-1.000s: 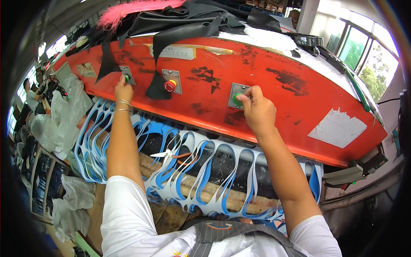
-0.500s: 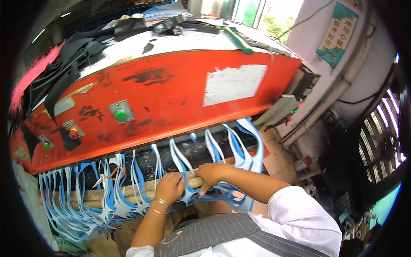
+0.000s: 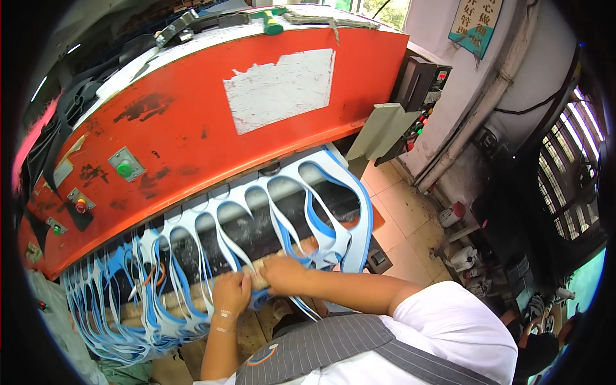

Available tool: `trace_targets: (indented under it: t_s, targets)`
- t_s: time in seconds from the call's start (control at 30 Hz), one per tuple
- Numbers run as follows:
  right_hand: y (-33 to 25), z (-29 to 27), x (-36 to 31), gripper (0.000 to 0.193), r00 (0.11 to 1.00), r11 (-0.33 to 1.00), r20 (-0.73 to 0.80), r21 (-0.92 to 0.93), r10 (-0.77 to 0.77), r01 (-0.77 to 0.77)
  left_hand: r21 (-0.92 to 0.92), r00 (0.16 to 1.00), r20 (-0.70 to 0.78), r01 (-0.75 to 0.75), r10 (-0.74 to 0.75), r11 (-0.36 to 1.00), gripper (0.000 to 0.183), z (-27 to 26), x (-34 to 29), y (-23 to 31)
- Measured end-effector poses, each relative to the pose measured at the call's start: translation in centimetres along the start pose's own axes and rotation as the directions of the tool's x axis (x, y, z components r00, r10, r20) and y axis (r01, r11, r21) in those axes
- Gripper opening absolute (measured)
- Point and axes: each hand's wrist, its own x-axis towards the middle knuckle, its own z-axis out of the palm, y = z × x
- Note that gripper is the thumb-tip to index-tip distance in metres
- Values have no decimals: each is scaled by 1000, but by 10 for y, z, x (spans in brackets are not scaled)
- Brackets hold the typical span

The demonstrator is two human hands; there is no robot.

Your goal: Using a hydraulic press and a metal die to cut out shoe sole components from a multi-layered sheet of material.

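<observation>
Under the red panel (image 3: 192, 141), one blue-and-white sheet (image 3: 333, 242) lies across the black bed (image 3: 340, 200) and hangs over the tan bar (image 3: 258, 280) at its near side. Large cut-outs leave it mostly narrow strips. At its near edge are two hands. The left hand (image 3: 232, 293) is curled, its fingers bent inward and the thumb uppermost. The right hand (image 3: 282, 274) sits just beside it, its fingers folded down as well. The fingertips of both are hidden, so whether they pinch the sheet cannot be told.

The sheet looks light, soft and springy, like thin foam; it probably sags and twists easily. Slipperiness is hard to judge. Its strips seem the weak part, likely to stretch or tear if pulled singly. The broad end band (image 3: 363, 212) on the right looks the firmest hold, or several strips gathered together at the near edge. Toward the left the strips bunch and overlap, so that side may snag, especially around one orange-handled tool (image 3: 160, 278) lying among them.

Counted out: one sheet, with too many strips crowded at the left to number; two green buttons (image 3: 124, 169) and one red button (image 3: 81, 206) on the panel; one torn white patch (image 3: 282, 93); one green handle (image 3: 273, 23) above it.
</observation>
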Motion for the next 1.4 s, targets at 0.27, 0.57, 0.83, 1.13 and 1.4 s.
trace_targets:
  t_s: [0.27, 0.57, 0.83, 1.13, 1.4]
  targets:
    - [101, -105, -35, 28, 958, 971, -264, 174, -112, 161, -92, 995, -93, -38, 29, 995, 16, -17, 58, 72]
    - [208, -50, -18, 21, 780, 801, -242, 22, -577, 599, -220, 990, -33, -140, 136, 965, 17, 99, 109, 105]
    - [189, -90, -15, 15, 713, 741, -542, 224, -445, 633, -536, 962, -223, -257, 159, 804, 11, 57, 133, 118]
    - [195, -117, 40, 40, 842, 805, -13, -304, -539, 510, -431, 963, -96, -268, 252, 862, 13, 112, 94, 105]
    - [180, -131, 91, 55, 746, 611, 286, -436, -601, 660, -397, 905, -382, -345, 189, 850, 16, 97, 99, 103]
